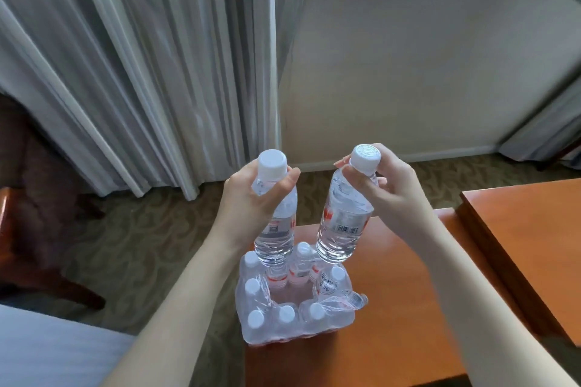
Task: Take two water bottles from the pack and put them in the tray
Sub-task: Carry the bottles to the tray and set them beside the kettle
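My left hand [251, 195] grips a clear water bottle [276, 229] with a white cap by its neck, held upright above the pack. My right hand [386, 188] holds a second water bottle [342, 226] near its cap, tilted slightly, also in the air above the pack. The shrink-wrapped pack of bottles [295, 302] stands on the orange wooden table [393, 308], its plastic torn open on top with an empty gap in the middle. No tray is in view.
A second orange wooden surface [528, 229] lies to the right of the table. Grey curtains [141, 72] hang at the back left, a dark wooden chair [37, 214] stands on the patterned carpet at the left, and a white bed edge [47, 349] shows bottom left.
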`<action>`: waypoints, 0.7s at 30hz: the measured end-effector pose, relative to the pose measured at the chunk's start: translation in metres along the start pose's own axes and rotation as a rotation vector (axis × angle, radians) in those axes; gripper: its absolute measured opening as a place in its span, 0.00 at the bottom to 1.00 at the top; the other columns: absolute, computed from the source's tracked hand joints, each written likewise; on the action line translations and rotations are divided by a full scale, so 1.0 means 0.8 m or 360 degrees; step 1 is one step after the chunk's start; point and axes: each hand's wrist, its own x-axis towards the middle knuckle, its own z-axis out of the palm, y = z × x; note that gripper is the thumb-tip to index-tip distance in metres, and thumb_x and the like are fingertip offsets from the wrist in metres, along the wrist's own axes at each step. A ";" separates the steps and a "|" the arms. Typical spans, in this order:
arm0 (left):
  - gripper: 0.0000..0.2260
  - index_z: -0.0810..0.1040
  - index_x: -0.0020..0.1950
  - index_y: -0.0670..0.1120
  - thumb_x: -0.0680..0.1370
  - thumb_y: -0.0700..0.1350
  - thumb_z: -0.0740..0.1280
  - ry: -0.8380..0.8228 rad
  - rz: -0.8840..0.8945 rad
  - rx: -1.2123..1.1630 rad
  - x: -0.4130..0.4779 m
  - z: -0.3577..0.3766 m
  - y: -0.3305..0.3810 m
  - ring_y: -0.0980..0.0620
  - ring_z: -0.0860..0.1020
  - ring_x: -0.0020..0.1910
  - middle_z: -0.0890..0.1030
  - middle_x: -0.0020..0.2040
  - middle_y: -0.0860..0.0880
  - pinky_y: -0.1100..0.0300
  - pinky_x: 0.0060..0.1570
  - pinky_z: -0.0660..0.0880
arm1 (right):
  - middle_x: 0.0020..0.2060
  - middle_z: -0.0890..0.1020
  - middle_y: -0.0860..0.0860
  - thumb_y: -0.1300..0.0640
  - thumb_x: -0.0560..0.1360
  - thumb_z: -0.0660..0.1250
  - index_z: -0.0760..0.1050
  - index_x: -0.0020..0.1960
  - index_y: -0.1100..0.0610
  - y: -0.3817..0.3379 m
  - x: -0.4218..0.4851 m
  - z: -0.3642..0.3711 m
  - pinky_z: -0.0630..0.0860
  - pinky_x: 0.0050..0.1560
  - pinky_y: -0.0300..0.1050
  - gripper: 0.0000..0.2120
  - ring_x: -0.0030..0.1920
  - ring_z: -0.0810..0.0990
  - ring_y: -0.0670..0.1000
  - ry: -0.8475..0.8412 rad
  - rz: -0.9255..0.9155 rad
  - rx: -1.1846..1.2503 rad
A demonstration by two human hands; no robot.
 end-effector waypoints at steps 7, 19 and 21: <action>0.14 0.78 0.41 0.46 0.70 0.58 0.68 -0.0201 0.0171 0.0063 0.013 0.056 0.057 0.54 0.80 0.37 0.82 0.37 0.49 0.55 0.41 0.78 | 0.44 0.84 0.52 0.47 0.73 0.67 0.76 0.47 0.59 -0.038 -0.027 -0.075 0.79 0.47 0.60 0.14 0.46 0.82 0.52 0.0206 -0.0056 -0.0149; 0.17 0.78 0.43 0.40 0.71 0.55 0.69 -0.0588 0.0418 -0.0171 -0.023 0.254 0.182 0.40 0.80 0.43 0.82 0.42 0.37 0.45 0.45 0.78 | 0.43 0.82 0.59 0.40 0.70 0.64 0.75 0.48 0.62 -0.044 -0.142 -0.296 0.77 0.47 0.65 0.24 0.47 0.80 0.61 0.0653 0.0013 -0.0400; 0.20 0.78 0.43 0.40 0.69 0.58 0.68 -0.0680 0.0447 -0.0175 -0.043 0.302 0.207 0.40 0.80 0.43 0.82 0.42 0.37 0.45 0.45 0.78 | 0.43 0.81 0.61 0.40 0.70 0.64 0.75 0.48 0.62 -0.039 -0.175 -0.344 0.77 0.46 0.65 0.24 0.47 0.79 0.62 0.0715 0.0041 -0.0416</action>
